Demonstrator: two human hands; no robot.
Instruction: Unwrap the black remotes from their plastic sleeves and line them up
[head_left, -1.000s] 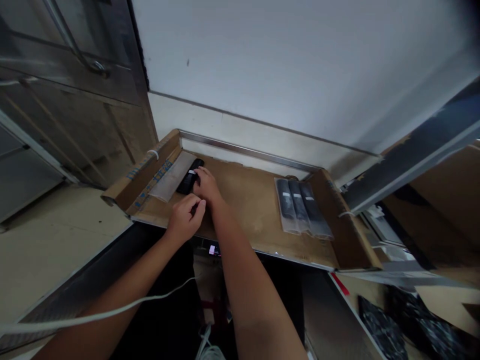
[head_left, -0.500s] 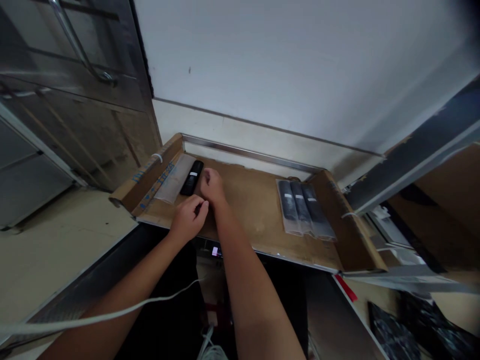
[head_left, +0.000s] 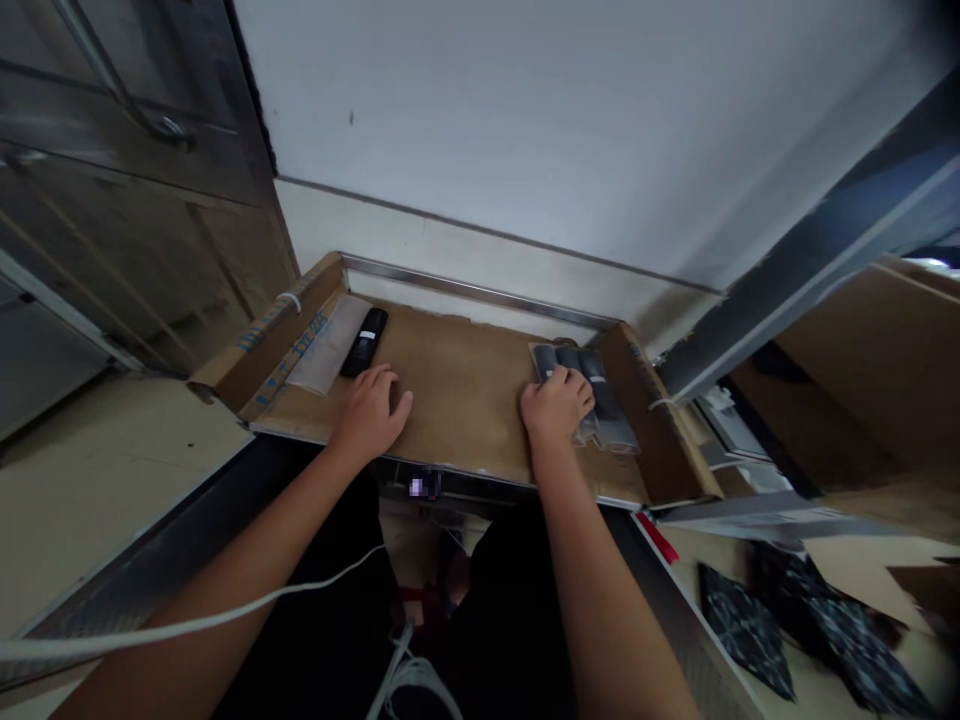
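Note:
My left hand (head_left: 369, 415) rests at the near left of a cardboard-lined tray (head_left: 465, 385), thumb spread from the fingers and nothing held. Just beyond its fingertips lies a slim black device (head_left: 365, 342) with rounded ends and a small white label. Beside that device, a flat translucent sleeve (head_left: 328, 345) lies against the tray's left wall. At the right end, my right hand (head_left: 556, 402) curls over the leftmost of three similar black devices in clear bags (head_left: 611, 405). Its fingers hide much of the left and middle bags.
Cardboard walls (head_left: 660, 425) close the tray's two ends, and a metal rail (head_left: 480, 292) runs along its back below a white wall. A white cable (head_left: 225, 625) crosses over my left forearm. Dark patterned bags (head_left: 795, 620) lie on the floor at lower right.
My right hand has moved from beside the black device at left to the bagged devices at right. My left hand has opened from a curled shape. The whole view has shifted slightly.

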